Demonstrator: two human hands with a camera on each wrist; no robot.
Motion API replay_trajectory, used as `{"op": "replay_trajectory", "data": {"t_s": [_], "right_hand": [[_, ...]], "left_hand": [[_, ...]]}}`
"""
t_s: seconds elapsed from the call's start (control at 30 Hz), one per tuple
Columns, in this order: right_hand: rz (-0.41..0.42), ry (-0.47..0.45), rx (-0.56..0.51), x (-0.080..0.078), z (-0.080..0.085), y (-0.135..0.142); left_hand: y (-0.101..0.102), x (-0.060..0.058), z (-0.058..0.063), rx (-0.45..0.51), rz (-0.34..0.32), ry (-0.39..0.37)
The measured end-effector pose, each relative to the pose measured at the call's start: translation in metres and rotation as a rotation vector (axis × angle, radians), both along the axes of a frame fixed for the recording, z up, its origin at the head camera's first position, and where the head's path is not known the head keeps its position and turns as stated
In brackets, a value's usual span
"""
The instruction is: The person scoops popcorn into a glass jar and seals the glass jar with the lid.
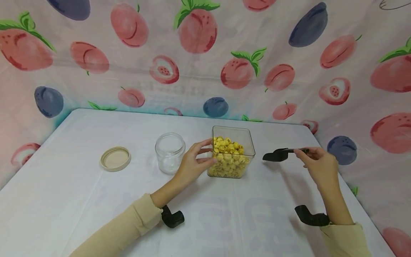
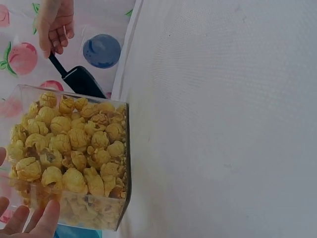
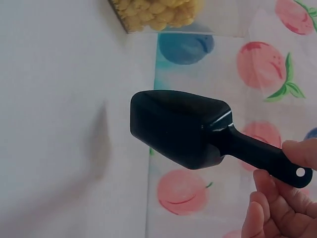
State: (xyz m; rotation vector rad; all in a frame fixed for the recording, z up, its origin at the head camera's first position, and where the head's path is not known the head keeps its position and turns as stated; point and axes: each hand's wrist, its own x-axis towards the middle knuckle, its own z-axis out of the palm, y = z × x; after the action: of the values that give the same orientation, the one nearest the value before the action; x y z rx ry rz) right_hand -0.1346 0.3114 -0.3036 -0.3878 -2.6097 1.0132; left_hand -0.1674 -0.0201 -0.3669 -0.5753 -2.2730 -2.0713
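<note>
A clear square container [image 1: 236, 140], partly filled with yellow popcorn [image 1: 228, 157], stands on the table. My left hand [image 1: 192, 160] is at its left side, fingers fairly straight and fingertips at the wall, thumb near the front left corner. To the right of the container, my right hand [image 1: 321, 166] pinches a black scoop [image 3: 178, 129] by the end of its handle, between thumb and fingers. The scoop is held above the table with its blade pointing left toward the container. In the left wrist view the popcorn [image 2: 69, 144] fills much of the container.
A clear round jar [image 1: 170, 150] without a lid stands left of the container, just behind my left forearm. Farther left lies a cream-coloured round lid [image 1: 115, 159]. White cloth covers the table [image 1: 64, 200], and a fruit-patterned curtain [image 1: 192, 67] hangs behind it.
</note>
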Motion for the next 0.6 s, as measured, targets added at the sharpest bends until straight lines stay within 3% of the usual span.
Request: {"op": "replay_trajectory", "data": {"t_s": [0.23,0.6], "right_hand": [[-0.079,0.012,-0.016,0.0,0.016,-0.008],[-0.047,0.096,-0.049,-0.001,0.042,-0.023]], "left_hand": [[0.001,0.001,0.002,0.004,0.005,-0.008],[0.001,0.001,0.003,0.01,0.006,-0.031]]}}
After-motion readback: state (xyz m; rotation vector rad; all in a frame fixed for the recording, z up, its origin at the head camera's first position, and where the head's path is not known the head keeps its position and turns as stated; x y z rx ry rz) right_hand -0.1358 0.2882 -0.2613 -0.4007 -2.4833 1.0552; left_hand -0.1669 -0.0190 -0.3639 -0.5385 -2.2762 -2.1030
